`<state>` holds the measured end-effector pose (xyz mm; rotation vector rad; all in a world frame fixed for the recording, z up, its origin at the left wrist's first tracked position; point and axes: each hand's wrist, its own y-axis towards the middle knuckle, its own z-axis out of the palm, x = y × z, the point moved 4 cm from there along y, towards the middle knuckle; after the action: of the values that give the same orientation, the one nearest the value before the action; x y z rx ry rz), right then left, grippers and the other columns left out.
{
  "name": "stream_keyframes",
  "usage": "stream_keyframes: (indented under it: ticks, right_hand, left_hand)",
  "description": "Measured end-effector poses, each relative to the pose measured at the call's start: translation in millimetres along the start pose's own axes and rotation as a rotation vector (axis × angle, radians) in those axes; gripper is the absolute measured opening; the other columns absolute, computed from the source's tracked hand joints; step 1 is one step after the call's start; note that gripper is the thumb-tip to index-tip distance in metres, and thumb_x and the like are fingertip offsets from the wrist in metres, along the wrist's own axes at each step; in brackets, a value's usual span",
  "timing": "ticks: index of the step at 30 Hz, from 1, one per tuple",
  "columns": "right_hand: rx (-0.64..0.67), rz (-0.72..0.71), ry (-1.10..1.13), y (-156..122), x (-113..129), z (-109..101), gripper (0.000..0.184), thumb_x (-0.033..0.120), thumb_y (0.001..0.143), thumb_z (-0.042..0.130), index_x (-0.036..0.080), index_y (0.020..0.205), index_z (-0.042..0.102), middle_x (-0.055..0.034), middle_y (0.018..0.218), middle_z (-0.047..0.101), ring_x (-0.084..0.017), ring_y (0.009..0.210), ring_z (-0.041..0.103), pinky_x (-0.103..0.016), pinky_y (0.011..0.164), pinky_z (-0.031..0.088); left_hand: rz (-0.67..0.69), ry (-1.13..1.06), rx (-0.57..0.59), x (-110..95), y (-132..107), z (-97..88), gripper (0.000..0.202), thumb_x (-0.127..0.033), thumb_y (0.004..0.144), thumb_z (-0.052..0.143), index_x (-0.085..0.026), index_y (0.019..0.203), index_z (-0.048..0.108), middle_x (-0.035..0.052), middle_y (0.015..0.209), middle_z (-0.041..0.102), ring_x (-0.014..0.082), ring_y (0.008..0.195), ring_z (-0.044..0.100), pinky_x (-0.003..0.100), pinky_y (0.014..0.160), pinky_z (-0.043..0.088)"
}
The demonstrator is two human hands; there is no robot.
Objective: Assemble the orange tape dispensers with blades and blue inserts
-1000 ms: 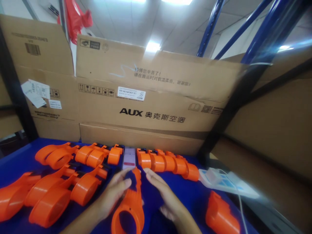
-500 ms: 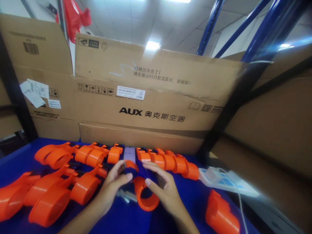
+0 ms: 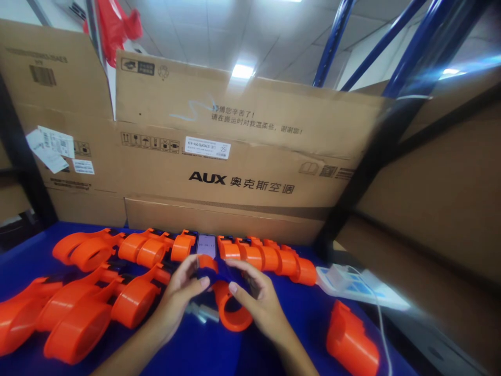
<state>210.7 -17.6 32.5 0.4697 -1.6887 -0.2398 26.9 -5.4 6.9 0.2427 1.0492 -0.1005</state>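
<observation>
My left hand (image 3: 178,300) and my right hand (image 3: 260,303) both grip one orange plastic part (image 3: 230,310) with a round ring at its near end, held just above the blue table (image 3: 219,355). The fingers of both hands pinch a dark blue piece (image 3: 219,272) at the part's far end. Small grey metal pieces (image 3: 203,312) lie on the table below my left hand. Several similar orange parts (image 3: 90,308) lie in rows to the left, and another row of orange parts (image 3: 266,258) runs behind my hands.
A phone (image 3: 206,244) leans between the rows of parts. A single orange part (image 3: 352,339) lies at the right. A white power strip with a cable (image 3: 358,286) sits at the right. Large cardboard boxes (image 3: 235,156) wall off the back and right; blue rack beams rise behind.
The orange part has moved away from me, up to the far side; its ring, first at the bottom edge, now lies between my hands. Both hands moved forward with it.
</observation>
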Motion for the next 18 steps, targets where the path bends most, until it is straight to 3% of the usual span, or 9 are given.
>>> stream_keyframes:
  ticks: [4, 7, 10, 15, 18]
  right_hand:
    - [0.004, -0.053, -0.081, -0.8, 0.2, -0.6, 0.051, 0.034, 0.090, 0.071, 0.028, 0.138, 0.056, -0.0091, 0.139, 0.063, -0.029, 0.131, 0.056, -0.049, 0.112, 0.042]
    - [0.040, -0.134, -0.296, -2.7, 4.7, 1.8, 0.057, 0.032, 0.087, 0.074, 0.029, 0.140, 0.054, -0.0091, 0.138, 0.063, -0.030, 0.127, 0.059, -0.050, 0.110, 0.044]
    - [0.039, -0.264, -0.485, -5.9, 8.6, 5.2, 0.067, 0.030, 0.081, 0.079, 0.029, 0.142, 0.051, -0.0093, 0.133, 0.065, -0.030, 0.119, 0.063, -0.048, 0.104, 0.050]
    - [-0.025, -0.464, -0.705, -10.6, 6.2, 8.1, 0.065, 0.029, 0.084, 0.077, 0.026, 0.144, 0.051, -0.0127, 0.121, 0.066, -0.031, 0.107, 0.063, -0.049, 0.093, 0.054]
    - [-0.038, -0.528, -0.774, -11.4, 4.2, 9.0, 0.062, 0.028, 0.086, 0.075, 0.025, 0.144, 0.051, -0.0135, 0.118, 0.064, -0.030, 0.103, 0.062, -0.049, 0.089, 0.055]
  left_hand:
    - [0.032, -0.034, 0.009, 4.4, -0.5, -7.0, 0.045, -0.022, 0.079, 0.077, -0.026, 0.122, 0.066, 0.0056, 0.123, 0.069, 0.0261, 0.115, 0.063, 0.033, 0.097, 0.050]
    - [0.067, -0.068, 0.020, 8.9, -1.5, -14.8, 0.057, -0.022, 0.076, 0.078, -0.030, 0.130, 0.060, 0.0044, 0.131, 0.066, 0.0290, 0.124, 0.058, 0.037, 0.103, 0.047]
    - [0.097, -0.025, 0.080, 8.0, -2.1, -14.8, 0.063, -0.025, 0.076, 0.078, -0.030, 0.135, 0.056, 0.0066, 0.133, 0.064, 0.0317, 0.122, 0.059, 0.041, 0.103, 0.047]
    - [0.194, 0.217, 0.015, -3.9, -0.1, -10.0, 0.057, -0.029, 0.077, 0.080, -0.029, 0.130, 0.059, 0.0068, 0.138, 0.061, 0.0310, 0.129, 0.055, 0.039, 0.108, 0.042]
    - [0.209, 0.302, -0.042, -5.5, 2.4, -12.3, 0.048, -0.032, 0.079, 0.078, -0.028, 0.123, 0.060, 0.0054, 0.124, 0.067, 0.0280, 0.117, 0.061, 0.037, 0.101, 0.047]
